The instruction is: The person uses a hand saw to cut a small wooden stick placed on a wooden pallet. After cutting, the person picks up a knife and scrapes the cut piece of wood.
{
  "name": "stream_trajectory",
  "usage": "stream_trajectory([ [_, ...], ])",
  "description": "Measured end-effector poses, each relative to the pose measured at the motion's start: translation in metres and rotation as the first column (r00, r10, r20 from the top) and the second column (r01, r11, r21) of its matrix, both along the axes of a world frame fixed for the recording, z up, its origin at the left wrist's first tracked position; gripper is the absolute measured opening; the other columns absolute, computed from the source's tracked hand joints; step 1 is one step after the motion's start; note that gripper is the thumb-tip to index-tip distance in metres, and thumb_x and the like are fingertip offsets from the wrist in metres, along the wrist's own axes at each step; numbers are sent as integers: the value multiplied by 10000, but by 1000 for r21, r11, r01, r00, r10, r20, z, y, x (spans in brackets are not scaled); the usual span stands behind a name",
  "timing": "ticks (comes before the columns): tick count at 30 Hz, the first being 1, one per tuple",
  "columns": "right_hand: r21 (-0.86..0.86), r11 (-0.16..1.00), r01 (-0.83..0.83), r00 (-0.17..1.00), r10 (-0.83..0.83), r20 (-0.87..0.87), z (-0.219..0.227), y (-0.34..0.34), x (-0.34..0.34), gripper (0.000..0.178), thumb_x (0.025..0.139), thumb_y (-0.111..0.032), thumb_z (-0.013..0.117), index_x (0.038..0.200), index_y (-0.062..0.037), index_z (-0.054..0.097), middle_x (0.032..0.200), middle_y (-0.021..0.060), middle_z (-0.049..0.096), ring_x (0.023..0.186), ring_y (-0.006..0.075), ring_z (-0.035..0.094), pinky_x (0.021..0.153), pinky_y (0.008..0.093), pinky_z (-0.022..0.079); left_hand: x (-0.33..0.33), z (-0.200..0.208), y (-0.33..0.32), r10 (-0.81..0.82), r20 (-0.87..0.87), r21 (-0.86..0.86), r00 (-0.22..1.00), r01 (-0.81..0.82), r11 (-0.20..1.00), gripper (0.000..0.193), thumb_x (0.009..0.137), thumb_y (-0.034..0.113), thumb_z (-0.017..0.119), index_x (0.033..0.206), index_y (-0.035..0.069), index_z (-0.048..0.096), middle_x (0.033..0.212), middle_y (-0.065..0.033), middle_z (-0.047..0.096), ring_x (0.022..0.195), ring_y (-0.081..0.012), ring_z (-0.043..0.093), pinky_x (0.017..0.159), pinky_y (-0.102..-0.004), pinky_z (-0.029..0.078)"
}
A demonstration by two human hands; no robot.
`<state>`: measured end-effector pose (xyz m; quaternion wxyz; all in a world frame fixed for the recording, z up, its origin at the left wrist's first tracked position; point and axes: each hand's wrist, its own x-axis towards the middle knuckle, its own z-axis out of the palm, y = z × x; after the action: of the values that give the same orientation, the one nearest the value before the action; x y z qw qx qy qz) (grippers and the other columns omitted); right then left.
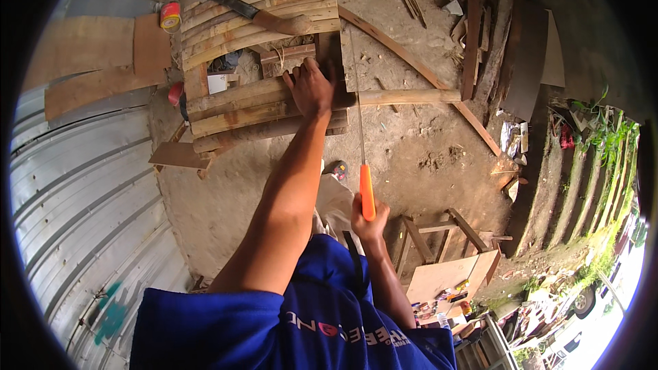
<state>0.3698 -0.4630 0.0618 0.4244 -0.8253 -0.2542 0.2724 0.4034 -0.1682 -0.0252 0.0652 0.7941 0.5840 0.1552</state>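
Note:
My right hand (370, 219) is closed round the orange handle (368, 195) of a handsaw. Its thin blade (362, 133) points away from me, along the right edge of a bamboo-slat bench (260, 44), and crosses a bamboo pole (410, 97). That pole lies across the slats and sticks out to the right past the blade. Just left of the blade, my left hand (312, 89) bears down on the pole, fingers curled over it. A machete (257, 14) with a dark blade and wooden handle rests on the far slats.
A long wooden plank (418, 68) lies slantwise on the dirt floor at right. Boards (490, 34) lean farther back. A low wooden frame (432, 240) stands near my right arm. Corrugated metal sheeting (89, 199) lines the left side, and a tin (170, 16) is beside the bench.

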Motion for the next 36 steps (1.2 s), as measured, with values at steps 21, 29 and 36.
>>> stream_trajectory([
  [21, 204, 954, 222, 898, -119, -423, -57, 32, 8, 227, 923, -102, 590, 719, -11, 551, 582, -13, 490, 558, 58, 408, 472, 287, 353, -2, 4, -1, -26, 9, 134, 1000, 25, 991, 242, 925, 289, 523, 945, 50, 558, 868, -126, 669, 947, -286, 609, 1015, -500, 344],
  [29, -131, 991, -17, 987, -4, -160, 104, -44, -20, 83, 764, -47, 626, 723, 10, 581, 605, 163, 584, 504, 263, 614, 515, 348, 488, -3, 1, -3, -15, 85, 86, 996, 8, 996, 262, 926, 308, 507, 874, 58, 567, 810, -139, 666, 848, -312, 623, 1000, -522, 350],
  [36, -234, 972, 11, 987, -48, -154, 140, 10, 7, 139, 843, -102, 615, 798, 29, 604, 620, 215, 587, 576, 304, 664, 536, 353, 488, 0, 1, -2, 20, 100, 69, 995, -27, 997, 277, 920, 326, 503, 875, 61, 568, 805, -137, 661, 851, -313, 626, 1005, -541, 343],
])
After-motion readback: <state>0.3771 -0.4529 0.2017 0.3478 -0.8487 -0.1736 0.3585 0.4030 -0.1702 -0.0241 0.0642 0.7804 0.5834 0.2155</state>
